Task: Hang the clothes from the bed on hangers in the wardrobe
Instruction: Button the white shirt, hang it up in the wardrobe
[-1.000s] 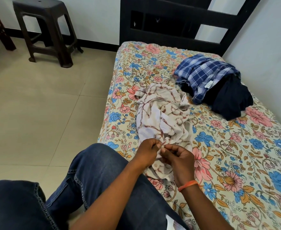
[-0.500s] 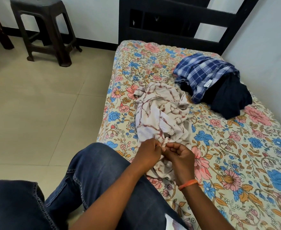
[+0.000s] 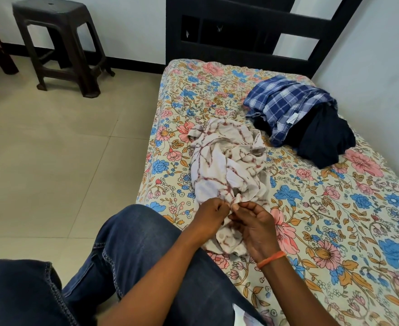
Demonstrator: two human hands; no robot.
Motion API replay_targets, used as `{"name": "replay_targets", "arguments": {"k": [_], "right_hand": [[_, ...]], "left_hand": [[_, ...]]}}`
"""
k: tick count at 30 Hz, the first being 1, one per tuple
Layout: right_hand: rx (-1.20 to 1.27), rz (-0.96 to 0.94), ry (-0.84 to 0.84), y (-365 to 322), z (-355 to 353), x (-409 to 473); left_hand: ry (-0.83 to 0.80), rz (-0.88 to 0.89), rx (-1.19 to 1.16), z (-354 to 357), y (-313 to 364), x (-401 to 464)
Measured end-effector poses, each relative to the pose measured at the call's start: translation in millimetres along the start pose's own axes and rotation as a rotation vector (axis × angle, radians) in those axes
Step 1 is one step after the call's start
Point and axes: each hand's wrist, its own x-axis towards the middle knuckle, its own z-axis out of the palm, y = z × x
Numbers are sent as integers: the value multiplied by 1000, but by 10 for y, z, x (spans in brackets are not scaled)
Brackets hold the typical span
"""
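A crumpled white shirt with maroon streaks (image 3: 219,165) lies on the floral bed sheet (image 3: 335,220) in front of me. My left hand (image 3: 211,217) and my right hand (image 3: 256,228) meet at its near edge, each pinching the fabric between curled fingers and thumb. An orange band circles my right wrist. Farther back on the bed lie a blue checked shirt (image 3: 285,107) and a dark navy garment (image 3: 323,140), touching each other. No hanger or wardrobe is in view.
My knee in blue jeans (image 3: 132,245) rests against the bed's near corner. A dark plastic stool (image 3: 57,41) stands on the tiled floor at the back left. The black headboard (image 3: 252,24) and a white wall bound the bed at the back and right.
Both hands stay pinched on the shirt's near edge with only slight finger movement. The view has shifted a little.
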Motion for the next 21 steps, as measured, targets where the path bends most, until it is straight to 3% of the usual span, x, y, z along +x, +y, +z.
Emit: {"name": "replay_targets", "arguments": {"k": [13,17,21], "right_hand": [[223,143,-113,-14,46,26],[102,73,-103,-47,6,30],[-77,-73,-50,-105,-4,-5]], "left_hand": [[-130,-173,-547,-88,107,-77],[-163,-199,-595,-112,104,-79],[-120,-171,-481,-77,121,-78]]}}
